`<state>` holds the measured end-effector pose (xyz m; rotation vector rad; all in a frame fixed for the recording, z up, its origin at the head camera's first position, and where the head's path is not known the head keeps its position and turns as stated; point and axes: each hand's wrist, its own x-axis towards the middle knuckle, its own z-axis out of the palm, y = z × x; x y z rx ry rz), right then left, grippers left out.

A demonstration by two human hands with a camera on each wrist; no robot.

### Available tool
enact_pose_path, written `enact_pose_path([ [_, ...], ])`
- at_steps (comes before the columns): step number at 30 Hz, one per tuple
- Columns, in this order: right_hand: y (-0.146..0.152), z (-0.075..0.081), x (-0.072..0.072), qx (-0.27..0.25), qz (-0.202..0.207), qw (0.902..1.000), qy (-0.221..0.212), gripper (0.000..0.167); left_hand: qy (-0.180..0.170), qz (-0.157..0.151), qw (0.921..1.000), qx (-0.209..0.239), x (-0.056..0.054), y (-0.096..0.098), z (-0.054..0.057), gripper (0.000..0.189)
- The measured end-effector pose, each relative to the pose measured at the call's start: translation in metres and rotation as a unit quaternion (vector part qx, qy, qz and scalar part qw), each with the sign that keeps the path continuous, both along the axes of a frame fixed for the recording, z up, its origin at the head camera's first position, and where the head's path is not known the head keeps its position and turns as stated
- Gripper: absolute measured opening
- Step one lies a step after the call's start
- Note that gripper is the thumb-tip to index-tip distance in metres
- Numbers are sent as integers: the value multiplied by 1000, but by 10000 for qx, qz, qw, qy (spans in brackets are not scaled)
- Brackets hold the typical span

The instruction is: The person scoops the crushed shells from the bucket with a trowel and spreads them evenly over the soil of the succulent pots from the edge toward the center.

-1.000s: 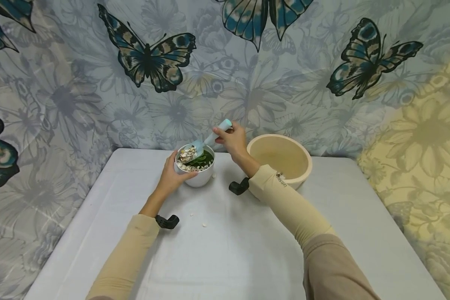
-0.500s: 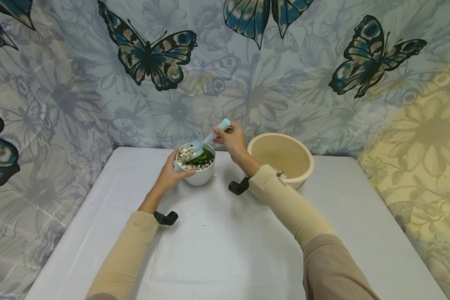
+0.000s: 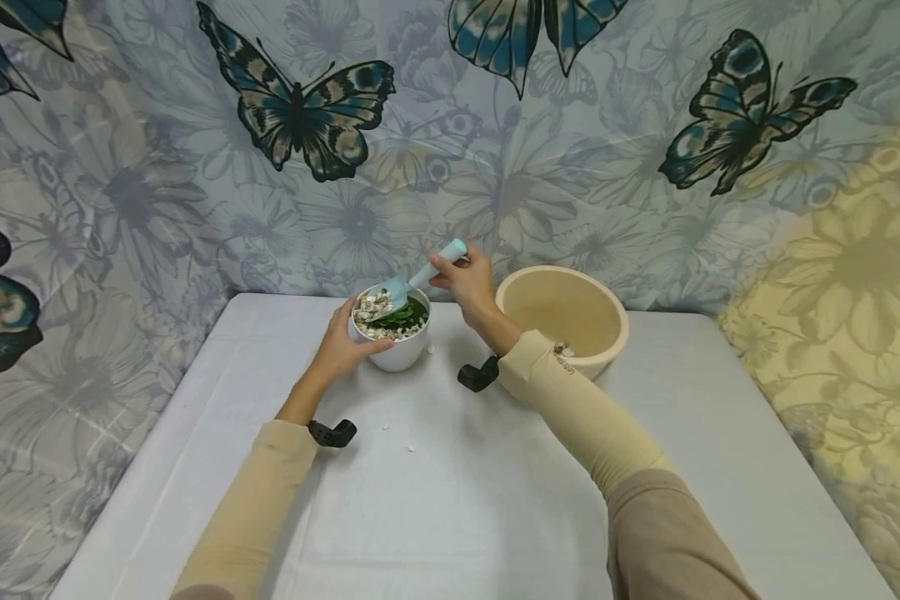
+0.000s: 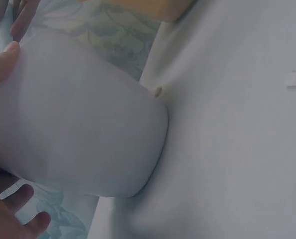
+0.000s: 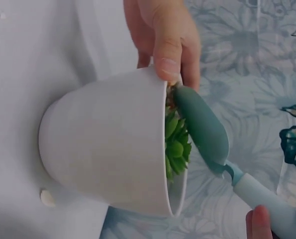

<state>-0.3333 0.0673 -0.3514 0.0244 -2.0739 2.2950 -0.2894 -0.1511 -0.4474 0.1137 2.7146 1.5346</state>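
Observation:
A white plant pot [image 3: 399, 355] stands on the table, with a green succulent [image 5: 176, 144] and pale pebbles [image 3: 401, 334] inside. My left hand [image 3: 337, 348] grips the pot from the left, its thumb at the near rim and its fingers round the side. In my right hand [image 3: 471, 287] is the handle of a small light-blue trowel [image 5: 205, 127], pinched between thumb and fingers. The trowel slants down to the left, and its blade lies over the pot's mouth above the succulent. Pebbles show at the blade in the head view; how many lie on it I cannot tell.
A large cream-coloured tub [image 3: 617, 321] stands right of the pot, partly behind the right forearm, with a few pebbles inside. Stray pebbles [image 3: 410, 449] lie on the white-covered table [image 3: 450, 517]. A butterfly-print cloth [image 3: 510, 192] hangs close behind the table.
The head view has shifted slightly. Both hands, the pot and the trowel keep almost the same places, with only a slight movement of the trowel.

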Motion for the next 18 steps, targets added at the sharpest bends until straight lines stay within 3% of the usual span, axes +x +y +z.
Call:
enact_pose_path([
  [5, -1, -1, 1, 15, -63, 10000, 21, 26, -151, -62, 9998, 59, -3, -2, 0, 114],
  [11, -1, -1, 5, -20, -90, 9999, 95, 29, -23, 181, 9997, 177, 1, 3, -4, 114],
  [18, -2, -1, 6, -19, -218, 9995, 246, 29, -105, 213, 9997, -74, 4, 3, 1, 117],
])
